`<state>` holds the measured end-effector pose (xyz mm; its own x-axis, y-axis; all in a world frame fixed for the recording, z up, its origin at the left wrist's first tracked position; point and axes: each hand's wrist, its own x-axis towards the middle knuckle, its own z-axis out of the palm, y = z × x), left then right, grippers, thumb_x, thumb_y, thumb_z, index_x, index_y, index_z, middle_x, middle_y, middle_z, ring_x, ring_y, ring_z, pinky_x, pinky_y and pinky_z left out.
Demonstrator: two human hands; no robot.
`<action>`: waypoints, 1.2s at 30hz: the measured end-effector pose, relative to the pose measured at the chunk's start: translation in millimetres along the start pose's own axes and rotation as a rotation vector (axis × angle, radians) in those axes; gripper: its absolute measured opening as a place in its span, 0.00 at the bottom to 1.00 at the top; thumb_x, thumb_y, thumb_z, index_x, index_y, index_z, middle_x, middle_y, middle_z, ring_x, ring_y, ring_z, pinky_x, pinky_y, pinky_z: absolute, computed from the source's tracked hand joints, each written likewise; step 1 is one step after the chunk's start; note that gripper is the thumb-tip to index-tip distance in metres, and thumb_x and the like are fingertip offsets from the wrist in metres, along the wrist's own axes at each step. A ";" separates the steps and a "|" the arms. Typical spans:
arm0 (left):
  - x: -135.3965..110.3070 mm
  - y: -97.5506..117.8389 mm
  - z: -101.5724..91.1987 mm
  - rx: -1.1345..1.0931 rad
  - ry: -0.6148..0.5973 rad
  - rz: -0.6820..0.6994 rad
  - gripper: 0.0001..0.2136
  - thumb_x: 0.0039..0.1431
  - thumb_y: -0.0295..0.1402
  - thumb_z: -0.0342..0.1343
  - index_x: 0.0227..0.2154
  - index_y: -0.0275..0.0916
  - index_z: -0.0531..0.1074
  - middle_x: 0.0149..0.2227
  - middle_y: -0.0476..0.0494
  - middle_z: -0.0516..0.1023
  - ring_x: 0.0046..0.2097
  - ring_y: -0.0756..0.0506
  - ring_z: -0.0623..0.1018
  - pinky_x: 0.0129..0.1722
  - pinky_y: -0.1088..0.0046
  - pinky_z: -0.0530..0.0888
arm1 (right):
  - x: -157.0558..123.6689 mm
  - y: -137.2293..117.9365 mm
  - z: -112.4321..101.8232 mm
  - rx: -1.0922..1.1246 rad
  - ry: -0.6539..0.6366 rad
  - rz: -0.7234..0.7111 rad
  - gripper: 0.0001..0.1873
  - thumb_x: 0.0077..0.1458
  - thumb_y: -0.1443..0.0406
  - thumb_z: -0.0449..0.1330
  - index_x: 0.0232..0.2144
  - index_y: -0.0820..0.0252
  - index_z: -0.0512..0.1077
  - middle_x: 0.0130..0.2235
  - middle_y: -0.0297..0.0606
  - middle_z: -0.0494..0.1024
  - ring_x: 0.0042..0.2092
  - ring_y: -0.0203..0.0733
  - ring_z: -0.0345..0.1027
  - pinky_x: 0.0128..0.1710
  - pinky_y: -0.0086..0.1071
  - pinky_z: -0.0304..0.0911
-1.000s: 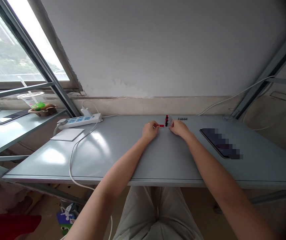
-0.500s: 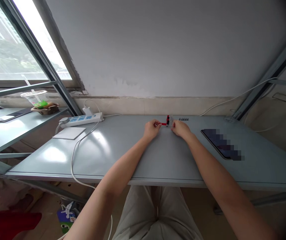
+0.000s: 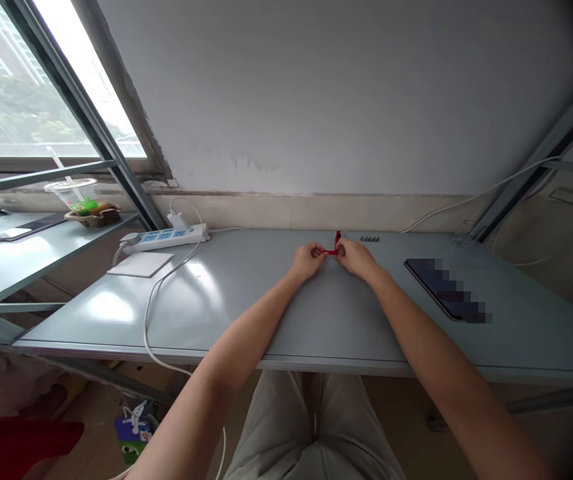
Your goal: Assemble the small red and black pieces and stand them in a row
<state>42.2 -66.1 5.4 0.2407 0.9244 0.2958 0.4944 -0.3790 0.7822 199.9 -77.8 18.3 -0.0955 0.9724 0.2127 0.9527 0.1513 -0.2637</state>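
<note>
A short, thin red piece (image 3: pixel 333 253) lies level between my two hands, low over the grey desktop. My left hand (image 3: pixel 309 260) pinches its left end with closed fingers. At the other end, the fingertips of my right hand (image 3: pixel 356 257) close on the same piece. Just behind my right fingers stands a second red piece (image 3: pixel 337 235) with a dark lower part, partly covered by that hand. Several small dark pieces (image 3: pixel 369 239) sit in a row to the right, near the wall.
A phone (image 3: pixel 431 283) lies to the right, partly pixelated. On the left are a white power strip (image 3: pixel 166 238), a flat white square (image 3: pixel 141 264) and a white cable (image 3: pixel 147 320) crossing the desk's front edge. A plastic cup (image 3: pixel 73 193) stands on the neighbouring desk.
My right hand has moved left and closed on the red piece's right end, now covering much of the standing red-and-black piece. The clear item by my right fingers is hardly visible now.
</note>
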 end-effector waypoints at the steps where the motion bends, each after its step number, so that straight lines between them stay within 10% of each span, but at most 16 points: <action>1: -0.1 -0.4 0.5 -0.010 -0.018 0.006 0.08 0.50 0.34 0.54 0.30 0.36 0.72 0.29 0.46 0.75 0.29 0.52 0.70 0.31 0.75 0.68 | -0.7 -1.7 0.0 0.003 0.004 -0.017 0.10 0.50 0.68 0.56 0.38 0.59 0.67 0.38 0.41 0.73 0.38 0.41 0.66 0.33 0.29 0.55; 18: 4.8 -6.9 -1.0 -0.264 0.007 -0.044 0.10 0.49 0.37 0.54 0.30 0.35 0.73 0.30 0.44 0.76 0.28 0.53 0.71 0.31 0.76 0.68 | 1.6 -14.9 9.0 0.239 0.038 -0.070 0.12 0.51 0.64 0.55 0.39 0.60 0.68 0.35 0.38 0.75 0.35 0.37 0.67 0.33 0.27 0.58; 25: 28.0 -13.0 -25.7 0.142 0.178 -0.130 0.05 0.47 0.32 0.54 0.25 0.36 0.71 0.31 0.41 0.76 0.34 0.46 0.73 0.35 0.71 0.68 | 2.7 -7.5 7.2 0.187 0.076 0.010 0.11 0.52 0.65 0.54 0.39 0.59 0.69 0.36 0.40 0.74 0.38 0.39 0.67 0.36 0.29 0.58; 36: 48.0 -42.8 -39.4 0.402 0.058 -0.305 0.05 0.51 0.32 0.50 0.28 0.38 0.69 0.34 0.38 0.74 0.39 0.43 0.73 0.35 0.69 0.67 | 1.2 -2.4 3.2 0.098 0.116 0.097 0.08 0.53 0.64 0.51 0.32 0.59 0.70 0.32 0.38 0.75 0.32 0.38 0.66 0.29 0.28 0.55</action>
<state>-0.4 -3.9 7.7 -0.0063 0.9920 0.1257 0.8199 -0.0668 0.5685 196.6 -76.5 16.2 0.0350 0.9573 0.2871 0.9225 0.0796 -0.3778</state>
